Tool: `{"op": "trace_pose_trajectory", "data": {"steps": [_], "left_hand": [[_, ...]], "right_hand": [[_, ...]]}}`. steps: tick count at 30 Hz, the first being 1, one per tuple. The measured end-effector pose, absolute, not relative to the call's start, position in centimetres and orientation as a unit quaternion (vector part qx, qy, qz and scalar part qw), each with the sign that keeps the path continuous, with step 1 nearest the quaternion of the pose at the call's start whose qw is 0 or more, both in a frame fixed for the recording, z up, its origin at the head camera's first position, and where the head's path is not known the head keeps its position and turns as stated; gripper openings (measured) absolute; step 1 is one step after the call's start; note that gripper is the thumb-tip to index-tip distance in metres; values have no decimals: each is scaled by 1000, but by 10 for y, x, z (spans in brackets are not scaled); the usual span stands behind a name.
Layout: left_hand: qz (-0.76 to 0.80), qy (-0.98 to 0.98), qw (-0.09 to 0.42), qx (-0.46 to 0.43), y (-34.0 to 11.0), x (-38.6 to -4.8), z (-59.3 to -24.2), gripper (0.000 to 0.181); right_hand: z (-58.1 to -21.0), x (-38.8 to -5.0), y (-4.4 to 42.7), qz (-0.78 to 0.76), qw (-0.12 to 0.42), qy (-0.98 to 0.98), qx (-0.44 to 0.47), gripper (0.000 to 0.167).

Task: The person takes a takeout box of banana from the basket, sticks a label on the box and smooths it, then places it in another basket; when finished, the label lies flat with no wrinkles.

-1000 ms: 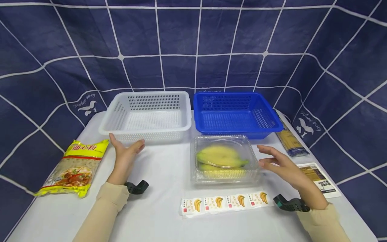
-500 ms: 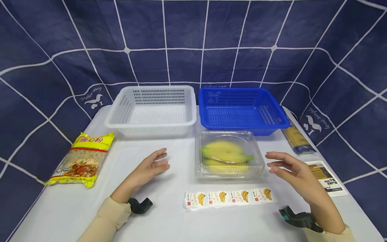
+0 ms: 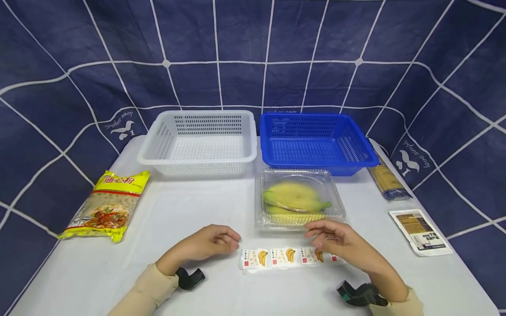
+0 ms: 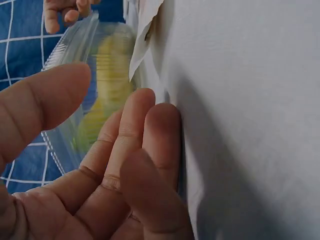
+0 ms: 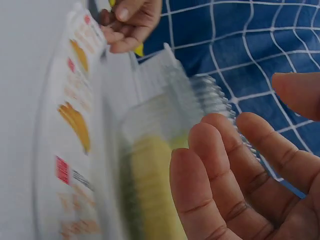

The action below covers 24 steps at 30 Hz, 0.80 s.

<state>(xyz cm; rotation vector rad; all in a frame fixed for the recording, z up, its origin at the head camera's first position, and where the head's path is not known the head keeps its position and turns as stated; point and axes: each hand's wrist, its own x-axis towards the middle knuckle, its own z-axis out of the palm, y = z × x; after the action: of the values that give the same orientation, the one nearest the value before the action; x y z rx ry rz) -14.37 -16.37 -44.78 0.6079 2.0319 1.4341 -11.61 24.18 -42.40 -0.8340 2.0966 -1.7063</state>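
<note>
A strip of banana-printed stickers (image 3: 276, 259) lies on the white cloth, in front of a clear lidded box (image 3: 300, 215) of bananas (image 3: 294, 198). At the strip's left end is my left hand (image 3: 205, 243), its fingers loosely bent and nothing held; in the left wrist view the fingers (image 4: 131, 125) are close to the cloth. My right hand (image 3: 340, 241) hovers over the strip's right end by the box's front right corner, hiding part of the strip. Its fingers (image 5: 210, 170) are relaxed with nothing in them in the right wrist view.
Behind stand a white basket (image 3: 197, 169) and a blue basket (image 3: 316, 164), side by side. A yellow pasta bag (image 3: 106, 208) lies at the left. On the right are a noodle pack (image 3: 389, 182) and a flat white packet (image 3: 421, 232).
My left hand has come from beside the white basket toward the front centre, to the sticker strip's left end. The right hand has moved from the box's right side forward and left over the strip.
</note>
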Motion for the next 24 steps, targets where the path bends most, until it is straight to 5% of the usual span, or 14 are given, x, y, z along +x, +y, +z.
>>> {"op": "trace_pose_trajectory", "data": {"steps": [8,24], "left_hand": [[502,775,315,220,-154,-141,-449,31],[441,795,329,254,-145,-146,-446,10]], "right_hand": [[-447,-120,215,-629,241,677,-297,39],[-457,-135,170,-562,296,698,-331,36]]}}
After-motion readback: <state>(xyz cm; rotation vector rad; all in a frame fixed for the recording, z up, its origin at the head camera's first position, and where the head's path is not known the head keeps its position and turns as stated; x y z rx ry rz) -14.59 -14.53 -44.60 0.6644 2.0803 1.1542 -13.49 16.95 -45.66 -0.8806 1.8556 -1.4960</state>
